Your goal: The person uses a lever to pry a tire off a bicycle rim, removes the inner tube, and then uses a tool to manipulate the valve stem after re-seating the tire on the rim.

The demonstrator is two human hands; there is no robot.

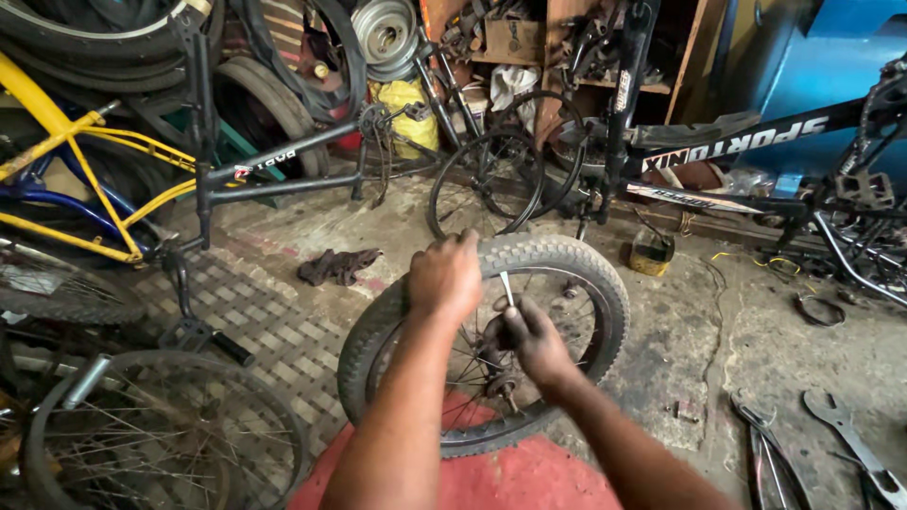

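Wheel: knobby-tyred bicycle wheel (576,274) stands upright before the person's red-clad knees, so the hub faces the hands.
Left hand: left hand (444,276) sits clenched over the top of the tyre, its grip grasping the tread, seemingly to keep the wheel from rolling or tipping.
Right hand: right hand (535,338) is at the hub among the spokes, its grip closed on a slim metal tool (506,288) that points upward toward the rim.
Floor: rag (338,265) lies on the dirty concrete beyond the wheel; spanners (850,444) rest to the right, within reach.
Surroundings: bare spoked rim (165,430) lies at lower left; yellow bicycle frame (85,189) and black bicycle frame (283,165) stand behind.
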